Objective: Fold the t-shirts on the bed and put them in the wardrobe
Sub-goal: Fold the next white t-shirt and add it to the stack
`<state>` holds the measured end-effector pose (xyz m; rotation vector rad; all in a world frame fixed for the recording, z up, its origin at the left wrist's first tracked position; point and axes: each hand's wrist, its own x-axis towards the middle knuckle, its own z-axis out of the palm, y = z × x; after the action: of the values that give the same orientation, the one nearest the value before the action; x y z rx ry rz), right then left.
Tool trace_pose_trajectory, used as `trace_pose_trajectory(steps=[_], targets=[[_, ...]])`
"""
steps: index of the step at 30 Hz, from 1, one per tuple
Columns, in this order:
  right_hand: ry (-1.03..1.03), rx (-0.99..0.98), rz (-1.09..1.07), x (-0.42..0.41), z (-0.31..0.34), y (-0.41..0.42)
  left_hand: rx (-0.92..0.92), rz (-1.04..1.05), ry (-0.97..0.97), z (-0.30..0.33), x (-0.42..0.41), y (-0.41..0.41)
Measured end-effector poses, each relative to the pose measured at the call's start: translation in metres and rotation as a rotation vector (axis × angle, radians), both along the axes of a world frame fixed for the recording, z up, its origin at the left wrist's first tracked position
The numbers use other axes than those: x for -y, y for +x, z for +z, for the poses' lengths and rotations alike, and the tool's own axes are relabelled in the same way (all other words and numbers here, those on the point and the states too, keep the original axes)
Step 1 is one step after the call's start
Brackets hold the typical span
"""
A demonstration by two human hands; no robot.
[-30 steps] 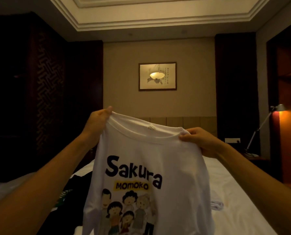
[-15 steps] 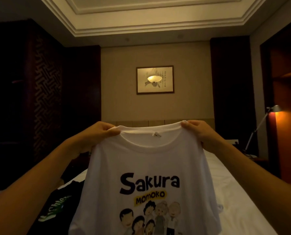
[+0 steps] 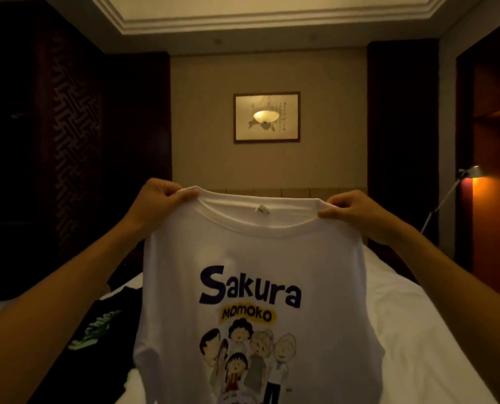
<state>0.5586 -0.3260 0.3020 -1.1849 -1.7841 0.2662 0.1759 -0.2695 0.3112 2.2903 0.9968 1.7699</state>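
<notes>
A white t-shirt with a "Sakura Momoko" cartoon print hangs in the air in front of me, its front facing me. My left hand pinches its left shoulder beside the collar. My right hand pinches the right shoulder. The shirt is stretched level between both hands and hangs down over the white bed. A black t-shirt with green lettering lies on the bed at the lower left, partly hidden by my left arm.
A dark carved wooden panel fills the left wall. A framed picture hangs on the far wall above the headboard. A lit desk lamp and a reddish wooden alcove stand at the right.
The shirt went from tilted and bunched to level and spread wide. My hands moved apart along the shoulders, and the left hand came down to the right hand's height.
</notes>
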Motion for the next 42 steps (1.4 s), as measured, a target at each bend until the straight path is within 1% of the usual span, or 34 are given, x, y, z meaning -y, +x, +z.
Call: trace_pose_trajectory(steps=[2, 5, 9, 13, 16, 19, 21, 23, 26, 29, 32, 35, 37, 38, 39, 42], targets=[[-0.021, -0.018, 0.004, -0.005, -0.012, 0.002, -0.069, 0.055, 0.047, -0.009, -0.009, -0.002], [0.004, -0.095, -0.028, -0.021, -0.032, 0.002, -0.160, 0.130, 0.041, -0.024, -0.023, -0.003], [0.033, -0.164, -0.146, -0.055, -0.062, -0.002, -0.240, 0.153, -0.062, -0.043, -0.049, 0.001], [0.050, -0.170, -0.297, -0.095, -0.094, -0.011, -0.337, 0.171, -0.155, -0.071, -0.080, 0.008], [-0.001, -0.136, -0.355, -0.122, -0.122, -0.016, -0.378, 0.183, -0.235, -0.103, -0.109, 0.007], [-0.102, -0.055, -0.449, -0.145, -0.151, -0.017, -0.376, 0.203, -0.315, -0.142, -0.145, -0.003], [-0.140, -0.022, -0.484, -0.161, -0.170, -0.015, -0.373, 0.234, -0.332, -0.166, -0.165, -0.008], [-0.160, -0.039, -0.445, -0.179, -0.187, -0.014, -0.356, 0.227, -0.346, -0.188, -0.182, -0.009], [-0.221, -0.136, -0.317, -0.202, -0.213, -0.016, -0.340, 0.180, -0.354, -0.220, -0.204, -0.009], [-0.323, -0.188, -0.229, -0.222, -0.241, -0.019, -0.234, 0.161, -0.384, -0.253, -0.224, -0.007], [-0.381, -0.208, -0.216, -0.247, -0.274, -0.020, -0.142, 0.188, -0.441, -0.283, -0.241, -0.001], [-0.363, -0.308, -0.321, -0.271, -0.303, -0.024, 0.019, 0.258, -0.505, -0.316, -0.264, 0.007], [-0.314, -0.306, -0.412, -0.285, -0.313, -0.029, 0.114, 0.324, -0.531, -0.331, -0.278, 0.015], [-0.282, -0.298, -0.472, -0.292, -0.314, -0.031, 0.113, 0.362, -0.534, -0.335, -0.286, 0.019], [-0.242, -0.301, -0.535, -0.302, -0.313, -0.032, 0.071, 0.410, -0.523, -0.335, -0.293, 0.023], [-0.148, -0.260, -0.687, -0.337, -0.305, -0.028, -0.123, 0.573, -0.417, -0.317, -0.319, 0.027]])
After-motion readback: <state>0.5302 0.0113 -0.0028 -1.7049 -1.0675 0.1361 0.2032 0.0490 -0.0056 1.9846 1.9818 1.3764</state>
